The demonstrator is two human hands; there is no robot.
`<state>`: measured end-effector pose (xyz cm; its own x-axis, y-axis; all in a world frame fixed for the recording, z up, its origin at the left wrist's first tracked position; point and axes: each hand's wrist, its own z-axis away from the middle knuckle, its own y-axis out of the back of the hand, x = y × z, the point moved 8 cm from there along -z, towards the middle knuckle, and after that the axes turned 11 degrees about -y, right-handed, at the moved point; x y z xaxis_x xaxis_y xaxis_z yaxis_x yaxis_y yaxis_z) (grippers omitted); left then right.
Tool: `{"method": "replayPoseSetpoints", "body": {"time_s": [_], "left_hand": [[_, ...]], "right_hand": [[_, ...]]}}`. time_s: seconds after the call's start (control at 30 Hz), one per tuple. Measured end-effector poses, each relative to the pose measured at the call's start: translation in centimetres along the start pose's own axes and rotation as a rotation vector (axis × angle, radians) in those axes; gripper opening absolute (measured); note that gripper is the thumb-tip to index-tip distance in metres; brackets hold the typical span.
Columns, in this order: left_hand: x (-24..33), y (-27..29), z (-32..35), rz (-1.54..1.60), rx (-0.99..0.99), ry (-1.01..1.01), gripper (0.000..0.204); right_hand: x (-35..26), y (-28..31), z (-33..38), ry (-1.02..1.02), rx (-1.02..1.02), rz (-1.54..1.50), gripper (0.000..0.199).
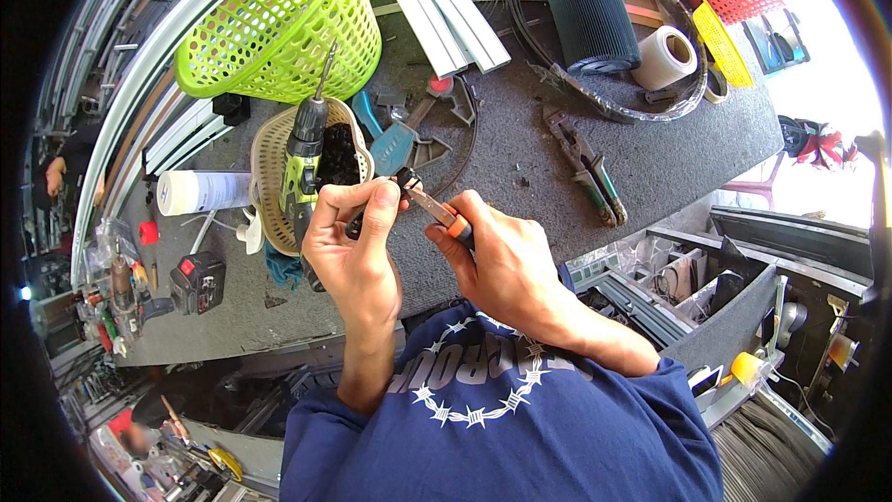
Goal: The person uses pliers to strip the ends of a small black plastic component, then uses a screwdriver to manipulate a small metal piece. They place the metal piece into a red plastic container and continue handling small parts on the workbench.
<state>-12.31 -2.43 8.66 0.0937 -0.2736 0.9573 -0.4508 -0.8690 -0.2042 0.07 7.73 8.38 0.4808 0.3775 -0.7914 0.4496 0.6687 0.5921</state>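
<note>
Grey felt covers the cluttered surface [520,177], and over its near edge both hands meet. Left hand [348,242] pinches a small black part [406,177] between thumb and fingertips; what the part is, I cannot tell at this size. Right hand [502,265] is closed around the orange-handled pliers [437,209], whose tip touches that part. Just behind the left hand a green cordless drill [305,163] rests in a beige basket [269,177]. Beyond that basket stands a lime-green basket [279,28].
</note>
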Motion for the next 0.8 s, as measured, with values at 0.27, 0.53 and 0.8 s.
{"method": "replayPoseSetpoints", "body": {"time_s": [0.27, 0.53, 0.8], "left_hand": [[-0.01, 0.06, -0.08, -0.03, -0.008, -0.014, 0.007], [0.1, 0.05, -0.17, -0.033, -0.009, -0.02, 0.007], [0.07, 0.0, -0.15, 0.001, 0.003, 0.01, 0.008]], "right_hand": [[0.03, -0.01, 0.01, -0.017, -0.002, 0.014, 0.03], [0.22, -0.13, 0.05, -0.022, -0.014, -0.003, 0.03], [0.35, -0.3, 0.08, -0.008, 0.0, 0.016, 0.029]]}}
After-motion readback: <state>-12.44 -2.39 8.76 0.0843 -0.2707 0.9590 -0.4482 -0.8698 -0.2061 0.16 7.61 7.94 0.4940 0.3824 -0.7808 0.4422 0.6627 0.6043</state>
